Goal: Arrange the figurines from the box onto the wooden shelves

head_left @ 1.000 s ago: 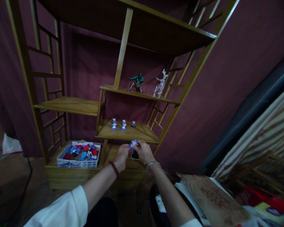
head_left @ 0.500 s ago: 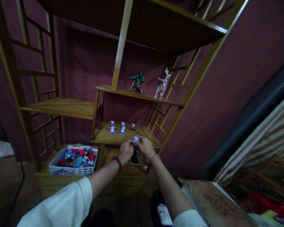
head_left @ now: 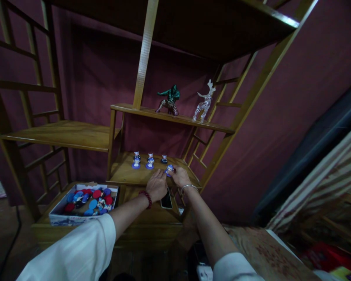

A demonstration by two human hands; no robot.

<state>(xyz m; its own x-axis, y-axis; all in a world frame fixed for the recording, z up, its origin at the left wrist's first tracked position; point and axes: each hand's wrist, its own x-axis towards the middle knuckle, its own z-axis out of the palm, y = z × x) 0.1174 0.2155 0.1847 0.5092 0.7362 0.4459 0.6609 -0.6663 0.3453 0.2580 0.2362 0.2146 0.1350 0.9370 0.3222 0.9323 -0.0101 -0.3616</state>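
Note:
My right hand (head_left: 181, 176) pinches a small purple-and-white figurine (head_left: 169, 169) on a purple base, low over the front of the small wooden shelf (head_left: 128, 175). Beside it, on the left, my left hand (head_left: 157, 186) rests at the shelf's front edge, fingers stretched out and holding nothing. Two similar purple figurines, a left one (head_left: 136, 163) and a middle one (head_left: 149, 163), stand on this shelf. Behind them is a back row of three dark figurines with white heads, the rightmost dark figurine (head_left: 164, 159) standing directly behind the held one.
An open box (head_left: 60, 219) of several red, blue and purple figurines sits at lower left. Below my hands lies a dark phone (head_left: 166, 201). On the shelf above stand a green crouching statuette (head_left: 171, 99) and a clear deer ornament (head_left: 204, 103).
The figurine in my right hand has moved forward and down to the shelf, into line with the purple ones. My left hand has come off it and its fingers have straightened. The view has shifted slightly.

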